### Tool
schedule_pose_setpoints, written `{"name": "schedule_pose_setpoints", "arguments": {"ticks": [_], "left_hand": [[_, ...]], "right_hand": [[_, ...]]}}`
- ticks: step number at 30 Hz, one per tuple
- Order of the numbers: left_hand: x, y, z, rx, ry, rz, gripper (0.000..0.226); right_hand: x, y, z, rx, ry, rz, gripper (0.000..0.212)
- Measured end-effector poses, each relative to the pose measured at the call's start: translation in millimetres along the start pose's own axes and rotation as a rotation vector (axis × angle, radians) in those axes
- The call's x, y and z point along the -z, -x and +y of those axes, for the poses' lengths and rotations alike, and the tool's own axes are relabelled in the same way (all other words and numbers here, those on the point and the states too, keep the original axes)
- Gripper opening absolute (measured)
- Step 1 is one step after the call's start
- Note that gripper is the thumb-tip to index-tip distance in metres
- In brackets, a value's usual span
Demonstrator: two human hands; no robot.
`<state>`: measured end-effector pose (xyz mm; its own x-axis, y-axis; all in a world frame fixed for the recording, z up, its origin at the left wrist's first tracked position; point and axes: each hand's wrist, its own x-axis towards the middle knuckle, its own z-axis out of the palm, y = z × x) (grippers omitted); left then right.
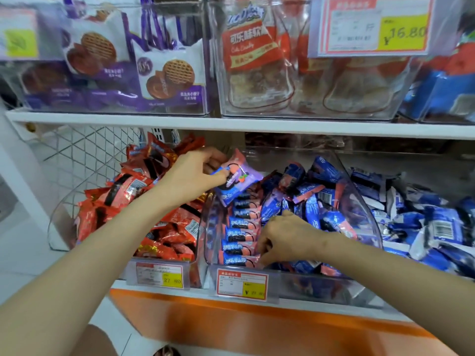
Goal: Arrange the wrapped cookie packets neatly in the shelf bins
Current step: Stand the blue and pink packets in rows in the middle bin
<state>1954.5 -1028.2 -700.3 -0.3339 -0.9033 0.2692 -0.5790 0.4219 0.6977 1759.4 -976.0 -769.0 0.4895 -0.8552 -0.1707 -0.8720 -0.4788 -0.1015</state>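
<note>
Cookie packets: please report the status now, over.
Left hand pinches one pink packet above middle bin. Right hand in bin, fingers curled against neat row; grip unclear. No obstacle seen.

Bright, even overhead light, shadows soft. Glare streaks the clear bins (pixel 257 109). Upper shelf (pixel 231 124) and tag (pixel 372 24) blurred; edges bow

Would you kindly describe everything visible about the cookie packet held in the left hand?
The pink-and-purple cookie packet is a glossy sealed wrapper printed with a dark sandwich cookie and a blue logo. The left hand pinches its left end, holding it tilted above the neat row in the middle clear bin.
</note>
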Motion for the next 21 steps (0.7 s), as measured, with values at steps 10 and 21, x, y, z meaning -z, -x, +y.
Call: {"name": "schedule_pose_setpoints", "arguments": {"ticks": [10, 21], "left_hand": [[1, 9, -3, -0.025, 0.003, 0.007, 0.020], [-21, 3, 6, -0.121, -0.208, 0.036, 0.025]], "right_hand": [[7, 1, -7, -0.011, -0.165, 0.077, 0.012], [69, 32, 67, -0.239, 0.027, 0.449, 0.040]]}}
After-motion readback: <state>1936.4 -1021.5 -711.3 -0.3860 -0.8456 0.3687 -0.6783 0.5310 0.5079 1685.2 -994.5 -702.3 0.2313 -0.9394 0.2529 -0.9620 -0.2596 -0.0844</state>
